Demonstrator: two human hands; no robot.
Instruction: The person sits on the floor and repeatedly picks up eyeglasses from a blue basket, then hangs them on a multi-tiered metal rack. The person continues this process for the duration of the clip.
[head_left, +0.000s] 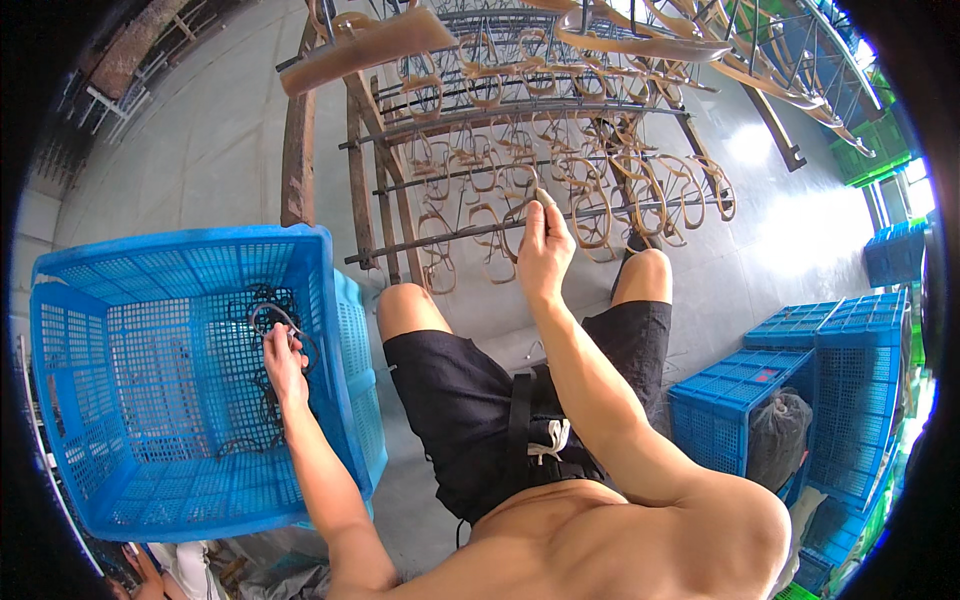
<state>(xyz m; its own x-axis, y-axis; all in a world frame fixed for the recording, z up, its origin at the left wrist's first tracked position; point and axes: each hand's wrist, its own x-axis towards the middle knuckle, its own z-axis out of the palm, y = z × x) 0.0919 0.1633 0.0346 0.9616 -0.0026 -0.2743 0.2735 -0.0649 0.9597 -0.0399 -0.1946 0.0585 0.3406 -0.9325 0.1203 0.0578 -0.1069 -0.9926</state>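
Observation:
My left hand (284,365) is inside a large blue plastic basket (85,380), its fingers closed on a pale wire-like loop (268,306) over dark, tangled wire-like pieces (258,390). My right hand (545,245) is raised at the middle of the view, its fingers pinched on a small pale piece too small to make out, in front of a rack (362,125) of metal rods and wooden posts. Many thin tan oval loops (590,225) hang in rows on the rods near that hand.
Overhead are more rack bars with curved tan pieces (370,45). Stacked blue crates (840,390) and a dark bag (775,430) stand at my right, with green crates (870,145) farther back. Part of another person (185,570) shows at the lower left. Grey floor (190,150) surrounds the rack.

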